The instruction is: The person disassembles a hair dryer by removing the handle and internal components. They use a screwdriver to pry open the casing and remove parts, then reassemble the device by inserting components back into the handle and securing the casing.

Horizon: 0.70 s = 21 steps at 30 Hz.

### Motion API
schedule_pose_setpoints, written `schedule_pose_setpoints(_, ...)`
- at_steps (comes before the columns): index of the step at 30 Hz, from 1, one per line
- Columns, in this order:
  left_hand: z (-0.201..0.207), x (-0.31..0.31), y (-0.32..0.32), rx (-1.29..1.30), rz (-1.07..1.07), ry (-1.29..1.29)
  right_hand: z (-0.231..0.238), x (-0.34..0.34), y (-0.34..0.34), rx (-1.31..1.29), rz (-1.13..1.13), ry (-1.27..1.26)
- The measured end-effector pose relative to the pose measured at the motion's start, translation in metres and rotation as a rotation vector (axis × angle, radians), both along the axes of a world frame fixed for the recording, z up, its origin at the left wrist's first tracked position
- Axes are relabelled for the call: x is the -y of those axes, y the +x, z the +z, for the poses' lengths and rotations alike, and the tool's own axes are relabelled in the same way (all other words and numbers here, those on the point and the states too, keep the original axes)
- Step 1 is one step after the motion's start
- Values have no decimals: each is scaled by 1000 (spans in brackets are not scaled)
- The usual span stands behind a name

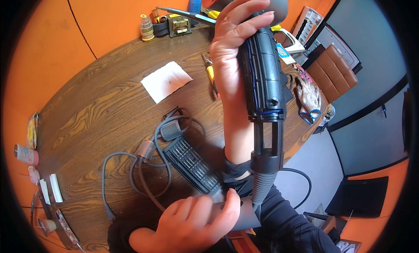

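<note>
Raised in front of me is a hair dryer with its handle opened up: a grey round head (277,6) with red at its end, and a black ribbed inner handle (264,74). My right hand (240,43) is closed around the upper part of that handle, fingers curled near the head. Below the handle a ribbed grey cord sleeve (263,188) runs down to a grey tube-shaped handle cover (245,216). My left hand (196,222) grips this cover, thumb on top; part of the cover is hidden under the fingers.
On the wooden table (91,117) lie a grey power cord (131,153), a black case of screwdriver bits (192,165), white paper (166,81) and pliers (211,78). A transformer (179,25) and small bottle (147,29) stand at the back. Gloves (308,98) lie at the right edge, beside a brown chair (334,74).
</note>
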<state>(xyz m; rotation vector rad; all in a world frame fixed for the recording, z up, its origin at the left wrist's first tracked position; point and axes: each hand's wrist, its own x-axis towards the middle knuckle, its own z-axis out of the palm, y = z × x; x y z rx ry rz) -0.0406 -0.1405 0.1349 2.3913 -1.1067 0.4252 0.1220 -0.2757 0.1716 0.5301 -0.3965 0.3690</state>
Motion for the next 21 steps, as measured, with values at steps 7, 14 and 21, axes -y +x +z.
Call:
schedule_pose_setpoints(7,1,0,-2,29,20,-47,7,-14,-22,-30,274,446)
schedule_pose_setpoints(14,2,-4,-1,53,38,-49,-2,-15,-13,-22,300,425)
schedule_pose_setpoints(21,5,-4,-2,-50,54,-58,-9,-13,-4,-3,163,223)
